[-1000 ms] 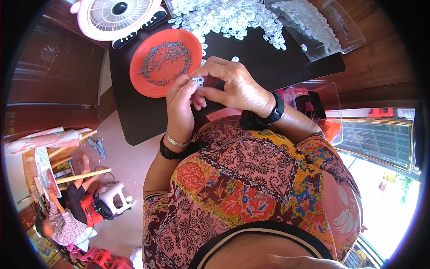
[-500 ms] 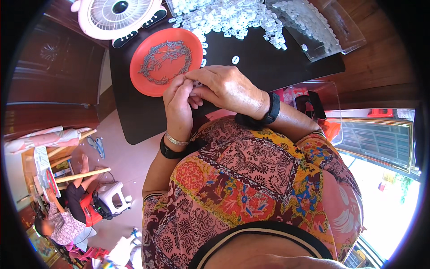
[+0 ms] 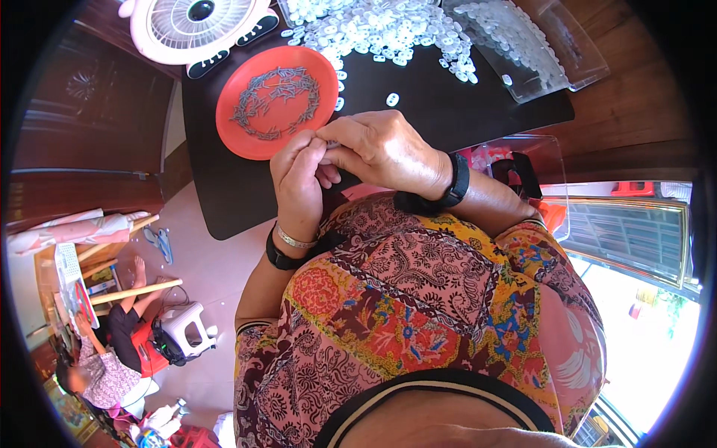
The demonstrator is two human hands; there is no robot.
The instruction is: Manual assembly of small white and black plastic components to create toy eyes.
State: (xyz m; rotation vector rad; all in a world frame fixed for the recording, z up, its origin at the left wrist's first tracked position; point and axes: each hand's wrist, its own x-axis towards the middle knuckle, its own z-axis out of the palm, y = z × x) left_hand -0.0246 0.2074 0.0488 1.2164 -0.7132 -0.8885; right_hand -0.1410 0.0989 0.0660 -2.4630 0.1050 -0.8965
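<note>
While both hands meet above near table edge, left hand (image 3: 299,179) and right hand (image 3: 385,149) pinch fingertips together on tiny part, mostly hidden. Judged step: fitting small piece together. Red plate (image 3: 231,127) of metal pins (image 3: 276,101) far left; white plastic pieces (image 3: 388,33) heaped beyond. Next move likely needs fine alignment.

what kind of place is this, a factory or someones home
Most likely a home or small workshop doing piecework by hand. A dark table holds a heap of small white plastic parts and a red plate of small metal pieces, with a fan beside them. Another person sits on the floor nearby.
</note>
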